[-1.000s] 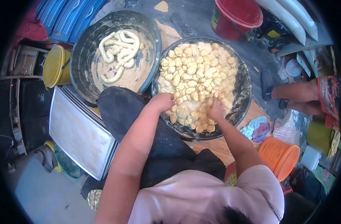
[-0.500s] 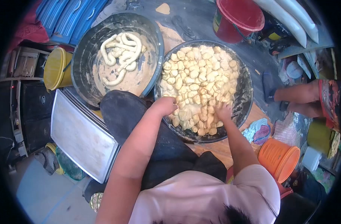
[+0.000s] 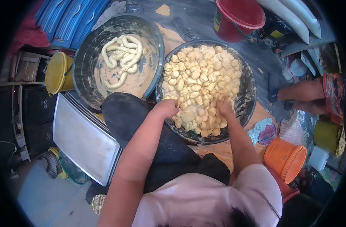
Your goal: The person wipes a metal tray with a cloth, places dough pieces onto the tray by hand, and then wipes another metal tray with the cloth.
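Note:
A wide black basin (image 3: 249,102) holds many small floured dough pieces (image 3: 195,75). My left hand (image 3: 167,108) is at its near left rim, fingers curled inward; what they hold, if anything, is hidden. Among the pieces at the right side lies my right hand (image 3: 224,104), its fingertips down in the dough and partly hidden. Up and to the left, a second dark basin (image 3: 82,72) contains long ropes of dough (image 3: 122,56) in a loose heap on its floured bottom.
Metal trays (image 3: 84,138) are stacked at the left near a yellow bucket (image 3: 57,72). A red bucket (image 3: 239,19) stands beyond the basin, an orange bucket (image 3: 284,159) at the right. Another person's legs (image 3: 301,92) show at the right edge, near cloths (image 3: 262,131).
My right hand has moved slightly up and left over the dough pieces. My left hand has stayed nearly in place. The view has shifted a little.

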`<state>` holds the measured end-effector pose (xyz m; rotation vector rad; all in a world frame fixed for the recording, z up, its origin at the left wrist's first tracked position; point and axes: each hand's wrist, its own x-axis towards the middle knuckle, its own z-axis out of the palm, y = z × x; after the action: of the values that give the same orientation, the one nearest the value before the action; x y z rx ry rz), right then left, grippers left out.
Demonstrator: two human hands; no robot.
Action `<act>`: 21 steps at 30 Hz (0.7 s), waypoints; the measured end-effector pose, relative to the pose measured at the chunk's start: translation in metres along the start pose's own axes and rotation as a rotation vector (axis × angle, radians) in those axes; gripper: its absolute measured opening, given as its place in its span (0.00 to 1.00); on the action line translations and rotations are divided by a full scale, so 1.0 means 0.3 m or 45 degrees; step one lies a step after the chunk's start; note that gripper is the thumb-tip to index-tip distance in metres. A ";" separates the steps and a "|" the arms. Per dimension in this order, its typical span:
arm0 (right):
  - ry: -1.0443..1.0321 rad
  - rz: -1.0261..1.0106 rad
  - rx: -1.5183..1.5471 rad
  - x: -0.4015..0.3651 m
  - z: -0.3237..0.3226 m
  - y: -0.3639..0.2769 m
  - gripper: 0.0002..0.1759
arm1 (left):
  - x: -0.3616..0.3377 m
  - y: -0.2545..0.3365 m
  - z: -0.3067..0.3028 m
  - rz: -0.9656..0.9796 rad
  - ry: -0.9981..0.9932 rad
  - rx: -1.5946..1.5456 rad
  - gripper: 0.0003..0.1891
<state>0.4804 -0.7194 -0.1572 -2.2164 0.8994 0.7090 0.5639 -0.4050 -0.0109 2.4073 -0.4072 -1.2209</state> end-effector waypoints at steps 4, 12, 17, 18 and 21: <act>-0.213 -0.671 -0.527 -0.274 -0.009 0.056 0.52 | 0.039 0.014 -0.017 0.028 0.043 0.040 0.19; 0.253 -0.260 -0.247 0.078 -0.139 0.130 0.42 | -0.006 0.043 -0.012 0.051 -0.092 0.063 0.20; 0.002 -0.139 0.021 -0.053 0.085 0.029 0.64 | -0.014 0.022 -0.012 0.063 0.071 0.023 0.19; -0.085 -0.226 -0.183 -0.132 0.083 0.055 0.65 | -0.003 0.021 -0.016 0.070 0.074 0.012 0.19; -0.304 -0.437 -0.134 -0.332 0.073 0.066 0.67 | 0.034 0.033 -0.012 0.025 0.031 -0.063 0.19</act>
<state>0.3987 -0.6745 -0.1116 -2.2393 0.3594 0.8451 0.5719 -0.4172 -0.0113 2.3685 -0.3876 -1.1782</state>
